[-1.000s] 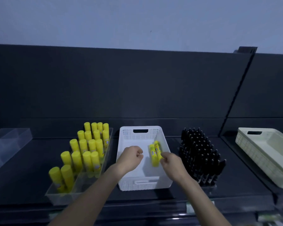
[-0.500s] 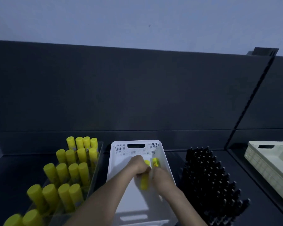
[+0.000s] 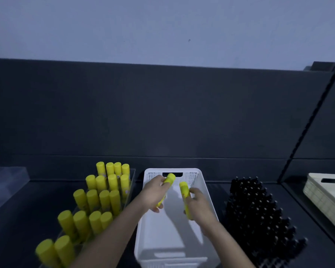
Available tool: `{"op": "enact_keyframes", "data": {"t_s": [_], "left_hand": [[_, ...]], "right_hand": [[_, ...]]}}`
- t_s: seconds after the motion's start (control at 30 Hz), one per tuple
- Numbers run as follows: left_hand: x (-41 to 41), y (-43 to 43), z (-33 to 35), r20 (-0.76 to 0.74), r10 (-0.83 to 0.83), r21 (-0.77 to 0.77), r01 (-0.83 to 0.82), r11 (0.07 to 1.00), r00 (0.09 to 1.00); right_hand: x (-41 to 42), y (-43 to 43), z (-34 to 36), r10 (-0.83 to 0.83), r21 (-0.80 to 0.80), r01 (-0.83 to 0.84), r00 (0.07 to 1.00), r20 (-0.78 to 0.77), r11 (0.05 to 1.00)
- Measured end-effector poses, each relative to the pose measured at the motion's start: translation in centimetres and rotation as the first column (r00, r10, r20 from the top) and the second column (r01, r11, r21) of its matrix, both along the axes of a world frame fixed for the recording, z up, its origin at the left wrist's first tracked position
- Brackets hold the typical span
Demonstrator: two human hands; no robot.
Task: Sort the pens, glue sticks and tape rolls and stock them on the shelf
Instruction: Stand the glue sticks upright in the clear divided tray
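Above the far end of the white basket [image 3: 162, 238], the left hand [image 3: 155, 192] is gripping one glue stick [image 3: 169, 178], the right hand [image 3: 198, 204] a second glue stick [image 3: 184, 188]. Beside it, racked glue sticks [image 3: 104, 198] are crowding the left side, black pens [image 3: 257, 209] the right; bare shelf [image 3: 27, 209] is lying open leftward.

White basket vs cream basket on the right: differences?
The white basket sits mid-shelf; cream basket sits at the right, cut by the frame. The left hand and right hand each grip a glue stick over the white basket; no hand near the cream basket. Shared: slot handle.
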State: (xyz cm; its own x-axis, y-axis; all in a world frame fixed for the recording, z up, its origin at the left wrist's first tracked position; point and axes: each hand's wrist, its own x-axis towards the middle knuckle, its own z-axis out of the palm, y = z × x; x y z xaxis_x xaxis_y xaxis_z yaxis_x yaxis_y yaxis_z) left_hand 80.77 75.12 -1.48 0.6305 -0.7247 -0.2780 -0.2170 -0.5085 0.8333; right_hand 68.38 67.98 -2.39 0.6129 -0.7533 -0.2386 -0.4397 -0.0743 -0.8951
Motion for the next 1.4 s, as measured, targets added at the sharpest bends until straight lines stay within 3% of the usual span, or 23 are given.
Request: {"op": "enact_keyframes", "data": {"t_s": [0.2,0.3,0.47,0.6,0.73,0.83,0.9,1.07,1.4], "left_hand": [[-3.9,6.2,1.9,-0.051,0.094,-0.163,-0.101,0.981,0.994],[-5.5,10.1,2.8,-0.064,0.131,-0.198,-0.141,0.97,0.989],[-5.8,16.7,3.5,0.004,0.177,-0.192,-0.173,0.966,0.984],[-5.5,21.4,3.2,-0.039,0.228,-0.186,-0.231,0.955,0.973],[-5.0,25.3,2.2,-0.043,0.253,-0.247,-0.256,0.935,0.966],[-4.1,28.0,1.8,-0.026,0.275,-0.271,-0.272,0.924,0.961],[-3.5,29.7,1.6,0.008,0.299,-0.276,-0.285,0.918,0.954],[-2.2,32.6,1.5,0.145,0.325,-0.223,-0.289,0.931,0.934],[-0.9,32.4,1.2,0.314,0.108,-0.144,-0.065,0.987,0.943]], "right_hand": [[-4.7,4.3,3.0,-0.127,0.379,-0.035,0.91,0.396,0.925],[-5.6,6.4,3.1,-0.133,0.463,-0.1,0.886,0.445,0.881],[-6.1,10.0,2.8,-0.062,0.465,-0.157,0.905,0.422,0.871],[-5.6,12.3,3.1,0.116,0.252,-0.22,0.922,0.369,0.942],[-3.1,14.8,3.4,0.289,-0.023,-0.29,0.933,0.213,0.957],[-0.2,16.7,2.8,0.346,-0.323,-0.323,0.938,0.015,0.89],[1.6,18.0,1.9,0.367,-0.429,-0.367,0.926,-0.088,0.825],[3.7,19.7,-0.6,0.366,-0.474,-0.426,0.905,-0.217,0.771],[4.4,20.4,-2.2,0.302,-0.601,-0.419,0.908,-0.291,0.681]]}}
